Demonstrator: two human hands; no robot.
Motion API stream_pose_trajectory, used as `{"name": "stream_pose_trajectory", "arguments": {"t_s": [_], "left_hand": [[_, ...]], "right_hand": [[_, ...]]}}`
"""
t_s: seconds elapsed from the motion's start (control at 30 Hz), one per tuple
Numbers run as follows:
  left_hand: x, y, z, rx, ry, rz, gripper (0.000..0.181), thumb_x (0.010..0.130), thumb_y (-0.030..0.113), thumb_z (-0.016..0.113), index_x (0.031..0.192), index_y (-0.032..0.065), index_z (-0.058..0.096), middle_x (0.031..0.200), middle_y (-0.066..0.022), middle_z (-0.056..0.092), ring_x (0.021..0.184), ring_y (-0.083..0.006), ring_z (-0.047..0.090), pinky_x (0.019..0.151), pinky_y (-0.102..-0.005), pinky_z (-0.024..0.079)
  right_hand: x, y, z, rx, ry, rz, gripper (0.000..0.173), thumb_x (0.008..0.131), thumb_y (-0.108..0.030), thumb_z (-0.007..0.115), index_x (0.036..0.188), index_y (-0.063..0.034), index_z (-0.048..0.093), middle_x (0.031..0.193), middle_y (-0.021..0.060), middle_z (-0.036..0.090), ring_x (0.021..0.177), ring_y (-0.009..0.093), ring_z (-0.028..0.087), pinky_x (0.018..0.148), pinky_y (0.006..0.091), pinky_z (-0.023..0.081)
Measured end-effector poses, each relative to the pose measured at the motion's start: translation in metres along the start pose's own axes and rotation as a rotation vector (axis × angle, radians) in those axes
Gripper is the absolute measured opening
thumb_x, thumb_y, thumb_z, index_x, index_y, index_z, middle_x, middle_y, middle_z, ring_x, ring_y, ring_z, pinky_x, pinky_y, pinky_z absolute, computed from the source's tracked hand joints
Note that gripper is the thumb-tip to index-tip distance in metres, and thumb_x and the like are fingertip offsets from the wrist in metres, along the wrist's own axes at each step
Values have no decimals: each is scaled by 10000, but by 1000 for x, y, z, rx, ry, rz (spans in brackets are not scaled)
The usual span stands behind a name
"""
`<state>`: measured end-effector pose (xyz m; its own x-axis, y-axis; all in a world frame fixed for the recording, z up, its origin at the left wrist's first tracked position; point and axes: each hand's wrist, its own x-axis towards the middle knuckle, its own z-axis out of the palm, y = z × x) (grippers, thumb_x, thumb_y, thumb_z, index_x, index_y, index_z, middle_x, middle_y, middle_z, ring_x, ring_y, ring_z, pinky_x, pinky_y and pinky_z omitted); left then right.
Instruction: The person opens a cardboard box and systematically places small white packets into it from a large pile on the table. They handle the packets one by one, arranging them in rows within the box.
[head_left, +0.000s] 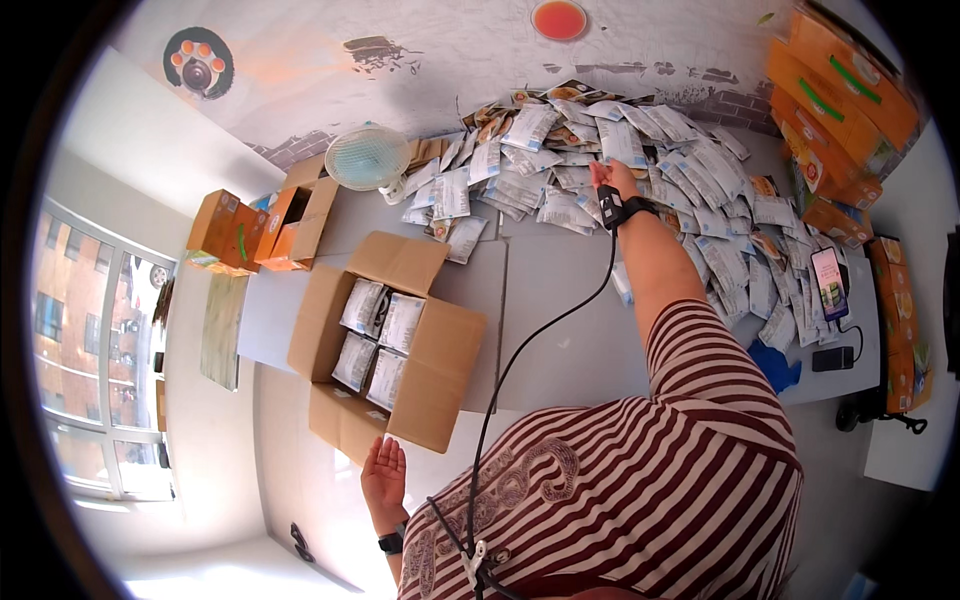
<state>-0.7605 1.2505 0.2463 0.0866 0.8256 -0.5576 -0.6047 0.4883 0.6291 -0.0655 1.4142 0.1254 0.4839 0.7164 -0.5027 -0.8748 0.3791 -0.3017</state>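
My right hand (616, 178) reaches forward to a large heap of white sealed packets (532, 126). Its fingertips are at the packets' edge; whether they grip one is hidden. A small device is strapped to that wrist, with a black cable running from it. My left hand (384, 472) holds nothing, palm up and fingers extended, just beyond the near flap of an open cardboard box (442, 367). Inside the box, white packets (361, 361) stand in several stacks. A dark gap shows between two of the stacks at the box's far side.
A small fan (369, 157) stands behind the box. Orange cartons (221, 232) sit at the far left, and more orange boxes (840, 97) are stacked at right. A phone (829, 283) and a black power bank (832, 358) lie beside the heap, near a blue cloth-like item (774, 366).
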Motion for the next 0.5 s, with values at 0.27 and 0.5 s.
{"name": "stream_pose_trajectory", "arguments": {"t_s": [0.27, 0.5], "left_hand": [[-4, -7, 6, -13, 21, 12, 284, 889, 180, 467, 1116, 14, 505, 1008, -124, 580, 951, -220, 555, 853, -352, 456], [-27, -5, 0, -6, 71, 31, 287, 885, 176, 470, 1117, 10, 501, 1015, -136, 574, 953, -231, 555, 858, -361, 456]], "right_hand": [[48, -24, -19, -261, 111, -113, 387, 897, -298, 465, 1016, 69, 455, 923, 144, 594, 755, 209, 593, 558, 315, 513], [89, -6, -26, -418, 137, -134, 408, 901, -356, 435, 958, 34, 543, 863, 118, 613, 719, 213, 603, 616, 310, 500]]}}
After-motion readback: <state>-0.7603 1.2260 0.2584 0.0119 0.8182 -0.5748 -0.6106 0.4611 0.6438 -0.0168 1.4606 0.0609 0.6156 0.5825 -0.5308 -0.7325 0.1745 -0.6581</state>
